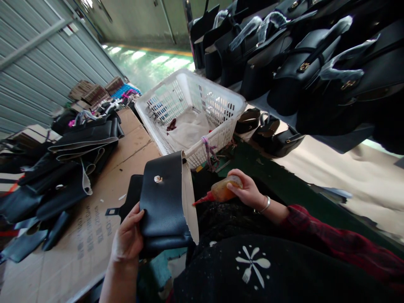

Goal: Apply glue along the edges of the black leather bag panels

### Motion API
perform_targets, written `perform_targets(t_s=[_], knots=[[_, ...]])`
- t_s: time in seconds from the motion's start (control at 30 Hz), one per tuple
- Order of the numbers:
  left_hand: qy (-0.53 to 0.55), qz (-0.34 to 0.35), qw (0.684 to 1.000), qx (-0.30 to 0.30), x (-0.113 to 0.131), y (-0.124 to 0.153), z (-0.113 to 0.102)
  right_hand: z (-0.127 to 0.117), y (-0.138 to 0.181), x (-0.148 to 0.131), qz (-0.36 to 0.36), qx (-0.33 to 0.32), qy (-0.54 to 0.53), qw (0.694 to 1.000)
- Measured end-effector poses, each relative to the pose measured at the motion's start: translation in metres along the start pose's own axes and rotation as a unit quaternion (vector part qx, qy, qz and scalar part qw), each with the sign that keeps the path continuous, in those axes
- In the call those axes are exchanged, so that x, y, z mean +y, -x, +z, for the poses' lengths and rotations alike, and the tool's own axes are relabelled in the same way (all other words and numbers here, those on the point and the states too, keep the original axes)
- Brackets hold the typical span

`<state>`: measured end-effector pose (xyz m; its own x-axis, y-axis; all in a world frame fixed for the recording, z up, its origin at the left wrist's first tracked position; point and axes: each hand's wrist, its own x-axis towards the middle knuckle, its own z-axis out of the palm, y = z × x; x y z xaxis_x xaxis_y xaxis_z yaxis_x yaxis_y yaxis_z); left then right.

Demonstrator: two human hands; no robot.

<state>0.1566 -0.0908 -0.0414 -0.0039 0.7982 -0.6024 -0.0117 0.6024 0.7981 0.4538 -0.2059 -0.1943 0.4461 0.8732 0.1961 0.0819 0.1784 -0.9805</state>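
Observation:
My left hand (128, 237) grips the lower left corner of a black leather bag piece (164, 202) with a small metal clasp and a pale inner edge facing right. In my right hand (248, 189) is a squeeze bottle of amber glue (221, 190). Its red nozzle points left and nearly touches the pale edge of the bag piece. A bracelet circles my right wrist, and the sleeve is red plaid.
A white plastic basket (230, 122) stands just behind the bag piece. Black bag parts (63, 168) are piled on the cardboard-covered table (94, 235) at left. Finished black handbags (315, 63) hang or stand in rows at upper right.

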Motion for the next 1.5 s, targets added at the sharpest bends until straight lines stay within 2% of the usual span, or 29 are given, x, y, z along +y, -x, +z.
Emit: perform_targets(t_s=[0.17, 0.27, 0.43, 0.53, 0.63, 0.77, 0.93, 1.17, 1.27, 1.4, 1.5], knots=[[0.001, -0.002, 1.000, -0.007, -0.002, -0.005, -0.001, -0.006, 0.012, -0.002, -0.010, -0.045, -0.003, 0.999], [0.007, -0.004, 1.000, -0.006, -0.003, -0.007, -0.001, -0.007, 0.003, 0.003, 0.004, 0.007, 0.008, 1.000], [0.013, -0.008, 1.000, 0.017, -0.001, -0.006, -0.001, 0.002, -0.037, 0.017, 0.048, 0.112, 0.002, 0.993], [0.012, -0.010, 1.000, 0.022, -0.001, -0.005, -0.001, 0.011, -0.058, 0.025, 0.061, 0.132, -0.008, 0.989], [0.010, -0.006, 1.000, 0.028, -0.002, -0.006, 0.000, 0.017, -0.066, 0.030, 0.069, 0.121, -0.011, 0.990], [0.010, -0.008, 1.000, 0.026, -0.003, -0.008, 0.001, 0.016, -0.054, 0.031, 0.099, 0.084, -0.034, 0.991], [0.012, -0.009, 1.000, 0.023, -0.001, -0.005, 0.003, 0.009, -0.017, 0.020, 0.152, 0.014, -0.060, 0.986], [0.013, 0.006, 1.000, 0.002, -0.003, -0.006, 0.006, 0.005, 0.020, 0.000, 0.142, -0.058, -0.063, 0.986], [0.013, 0.010, 1.000, 0.001, -0.005, -0.007, 0.006, 0.005, 0.022, -0.002, 0.133, -0.057, -0.064, 0.987], [0.022, 0.014, 1.000, -0.006, -0.006, -0.008, 0.007, 0.004, 0.017, 0.002, 0.116, -0.002, -0.053, 0.992], [0.025, 0.016, 0.999, -0.017, -0.006, -0.009, 0.008, 0.003, 0.018, 0.004, 0.100, -0.009, -0.048, 0.994]])
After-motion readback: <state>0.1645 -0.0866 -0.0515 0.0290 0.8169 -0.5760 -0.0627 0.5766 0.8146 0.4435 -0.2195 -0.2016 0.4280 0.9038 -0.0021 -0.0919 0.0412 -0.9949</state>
